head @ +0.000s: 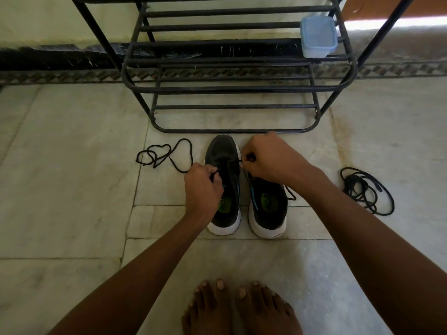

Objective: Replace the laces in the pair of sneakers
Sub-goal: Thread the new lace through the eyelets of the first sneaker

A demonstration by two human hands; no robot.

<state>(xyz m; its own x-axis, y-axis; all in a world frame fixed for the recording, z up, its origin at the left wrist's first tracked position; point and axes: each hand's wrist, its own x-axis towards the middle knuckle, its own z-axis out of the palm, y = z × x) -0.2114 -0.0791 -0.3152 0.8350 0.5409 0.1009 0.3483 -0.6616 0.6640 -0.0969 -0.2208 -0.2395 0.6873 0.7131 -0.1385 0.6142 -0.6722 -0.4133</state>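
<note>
Two dark sneakers with white soles stand side by side on the stone floor [72, 189], toes toward a black metal rack [237, 88]. The left sneaker [223, 189] is the one being worked on; the right sneaker [268, 209] lies just beside it, its front hidden under the right hand [268, 158]. The left hand [202, 187], fingers curled, pinches one end of the black lace [229, 163] over the left sneaker's eyelets. The right hand, likewise curled, pinches the other end of the same lace, which runs across the tongue between the two hands. A loose lace [164, 153] lies coiled on the floor to the left of the sneakers; another, the right coil [365, 189], lies well apart on the right. A lidded plastic box [318, 36] sits on a rack shelf. Bare feet [242, 308] show at the bottom edge.
</note>
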